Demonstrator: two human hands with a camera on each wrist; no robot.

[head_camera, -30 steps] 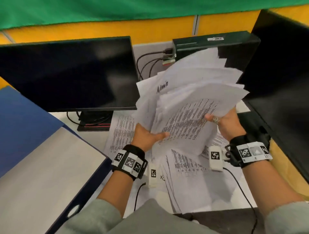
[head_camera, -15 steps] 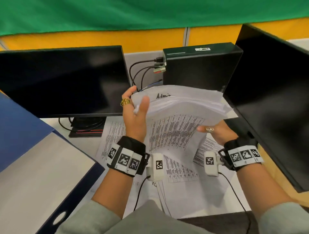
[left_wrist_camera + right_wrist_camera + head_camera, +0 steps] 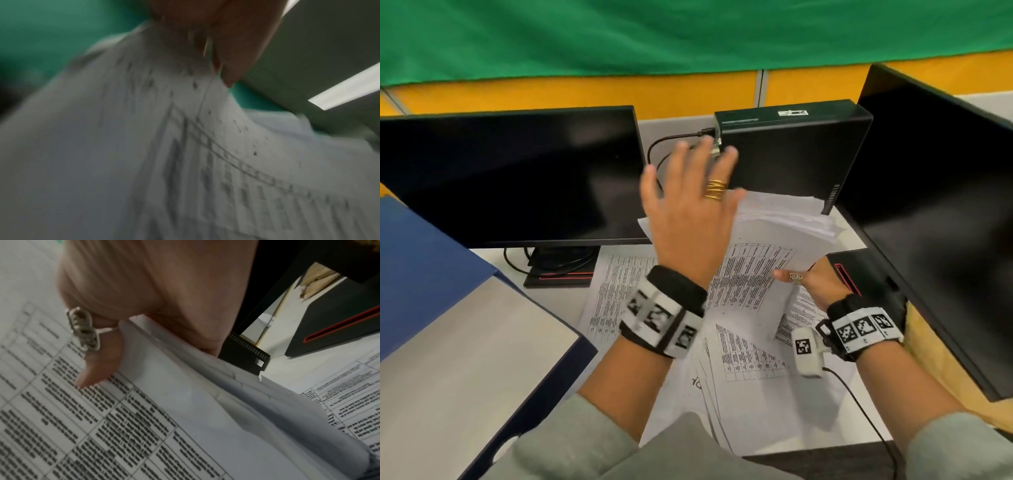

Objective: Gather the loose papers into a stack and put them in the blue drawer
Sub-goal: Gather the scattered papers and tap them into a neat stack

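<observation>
A thick stack of printed papers [image 3: 774,236] is held tilted above the desk in front of the black computer box. My right hand [image 3: 810,281] grips its near right edge, thumb [image 3: 98,366] on the top sheet [image 3: 102,426] and fingers underneath. My left hand [image 3: 688,192] is raised at the stack's left side with straight, spread fingers, blurred by motion; the left wrist view shows its fingers [image 3: 236,40] against a blurred sheet [image 3: 164,146]. Loose sheets [image 3: 613,294] [image 3: 750,356] lie on the desk beneath. The blue drawer [image 3: 431,274] stands at the left, pale inside [image 3: 465,359].
A dark monitor [image 3: 510,171] stands at the back left on a black stand [image 3: 561,270]. A black computer box [image 3: 791,154] with cables [image 3: 664,147] sits behind the stack. A second dark monitor [image 3: 928,205] closes off the right side.
My left hand let go of the stack's left edge and rose, fingers spreading. The stack sank lower toward the desk, and its fanned sheets drew together, still in my right hand.
</observation>
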